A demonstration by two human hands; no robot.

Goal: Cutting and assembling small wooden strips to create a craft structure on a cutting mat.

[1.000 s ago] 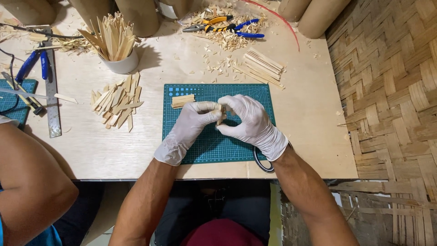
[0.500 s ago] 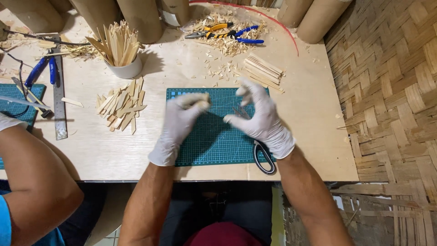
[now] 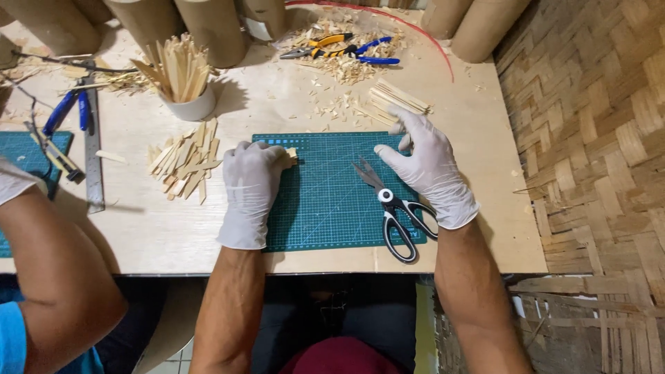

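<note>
The left hand [image 3: 251,187], gloved, rests on the green cutting mat [image 3: 325,208], fingers curled on what looks like a small wooden piece [image 3: 291,156] at the mat's top edge. The right hand [image 3: 424,166] is spread open, holding nothing, reaching toward the stack of wooden sticks [image 3: 398,99] on the tabletop [image 3: 277,104], with scissors [image 3: 391,208] just beside it.

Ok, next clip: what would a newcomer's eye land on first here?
Two white-gloved hands over a green cutting mat at table centre: the left hand rests on small wooden pieces at the mat's top edge, the right hand reaches toward a stack of wooden sticks. Black-handled scissors lie open on the mat, and a white cup of sticks stands upper left.
</note>
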